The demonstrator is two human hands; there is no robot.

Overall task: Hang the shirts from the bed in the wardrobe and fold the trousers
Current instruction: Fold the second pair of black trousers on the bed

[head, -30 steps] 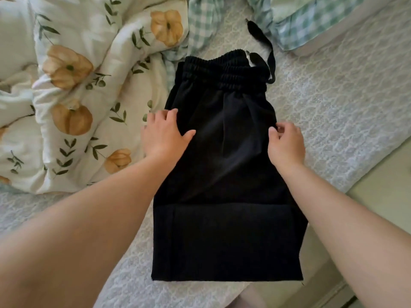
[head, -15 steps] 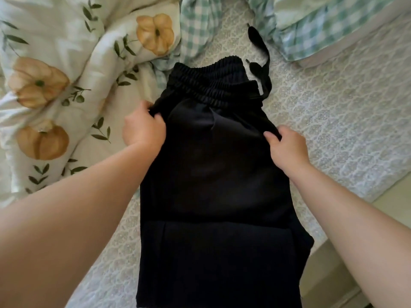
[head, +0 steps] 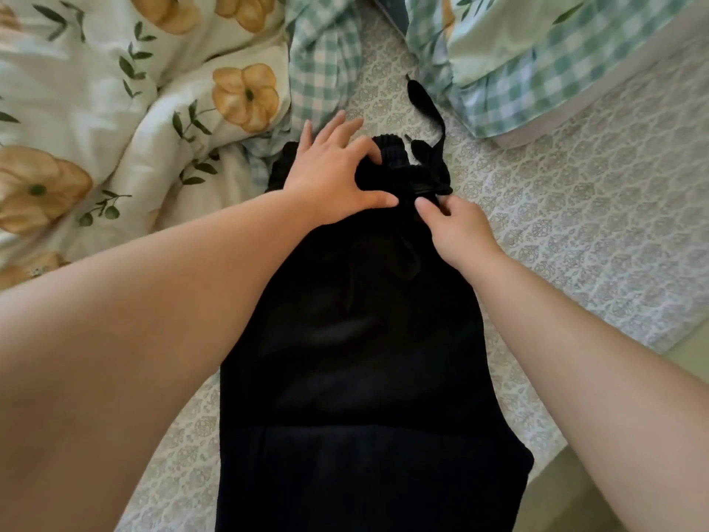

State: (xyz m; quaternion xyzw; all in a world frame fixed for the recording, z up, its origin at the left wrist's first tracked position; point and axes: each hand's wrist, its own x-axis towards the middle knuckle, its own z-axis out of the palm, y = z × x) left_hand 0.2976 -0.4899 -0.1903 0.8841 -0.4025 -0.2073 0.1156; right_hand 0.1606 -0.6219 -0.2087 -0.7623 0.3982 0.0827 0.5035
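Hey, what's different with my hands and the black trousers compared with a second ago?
Both hands moved from the side edges of the black trousers up to the waistband. The left hand now gathers the waistband between thumb and fingers; the right hand pinches the fabric just below it. The trousers still lie on the bed sheet, lower fold intact, drawstring trailing away.

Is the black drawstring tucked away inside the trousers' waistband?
No, the drawstring trails out over the bedsheet beyond the waistband.
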